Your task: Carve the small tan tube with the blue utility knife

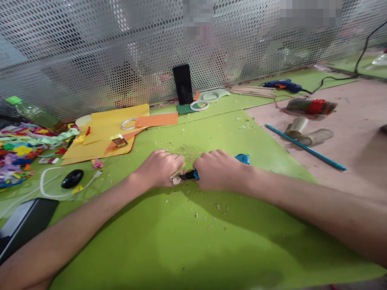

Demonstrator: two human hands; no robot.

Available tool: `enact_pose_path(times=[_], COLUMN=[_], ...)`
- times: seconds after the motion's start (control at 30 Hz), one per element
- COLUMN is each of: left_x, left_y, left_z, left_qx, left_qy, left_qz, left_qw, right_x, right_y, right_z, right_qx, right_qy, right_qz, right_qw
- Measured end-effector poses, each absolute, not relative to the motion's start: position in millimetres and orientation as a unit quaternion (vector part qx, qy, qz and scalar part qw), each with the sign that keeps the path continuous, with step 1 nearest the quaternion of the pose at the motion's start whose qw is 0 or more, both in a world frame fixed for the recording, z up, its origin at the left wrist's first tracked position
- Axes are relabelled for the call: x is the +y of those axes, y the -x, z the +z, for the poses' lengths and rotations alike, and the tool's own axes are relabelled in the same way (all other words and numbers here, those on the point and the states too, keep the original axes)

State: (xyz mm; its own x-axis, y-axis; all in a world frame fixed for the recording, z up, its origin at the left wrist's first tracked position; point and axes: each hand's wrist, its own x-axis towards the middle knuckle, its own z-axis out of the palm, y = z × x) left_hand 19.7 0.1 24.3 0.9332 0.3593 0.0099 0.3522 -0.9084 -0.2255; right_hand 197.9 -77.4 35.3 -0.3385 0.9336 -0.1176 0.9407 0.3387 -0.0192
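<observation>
Near the middle of the head view, my left hand (161, 167) is closed around a small pale piece of wood or bamboo (177, 177), most of it hidden by the fingers. My right hand (222, 170) is wrapped round a blue utility knife (242, 158), whose handle end sticks out behind the fist. The knife's dark blade (186, 175) points left and meets the edge of the pale piece. Small shavings (187, 153) lie scattered on the green table surface (136, 241) around both hands.
Yellow paper (115, 117) with a matchbox (119, 140) lies back left, near a black mouse (72, 178). A phone (183, 84) leans on the mesh panel. A teal stick (305, 147), bamboo pieces (316, 137) and a glue gun (284, 85) lie right.
</observation>
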Motion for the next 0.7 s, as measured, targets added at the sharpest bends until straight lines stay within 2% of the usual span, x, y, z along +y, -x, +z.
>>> enact_pose_path(times=[0.33,0.7], left_x=[0,4], left_y=[-21,-20], left_z=[24,22], left_qx=[-0.193,-0.195], left_qy=[0.973,0.975], left_qz=[0.024,0.028], left_qw=[0.122,0.101], right_x=[-73,-66], right_y=[-194,-190], right_z=[35,28], right_qx=[0.817,0.823], right_qy=[-0.575,-0.567], right_qz=[-0.019,0.022], right_qw=[0.047,0.01])
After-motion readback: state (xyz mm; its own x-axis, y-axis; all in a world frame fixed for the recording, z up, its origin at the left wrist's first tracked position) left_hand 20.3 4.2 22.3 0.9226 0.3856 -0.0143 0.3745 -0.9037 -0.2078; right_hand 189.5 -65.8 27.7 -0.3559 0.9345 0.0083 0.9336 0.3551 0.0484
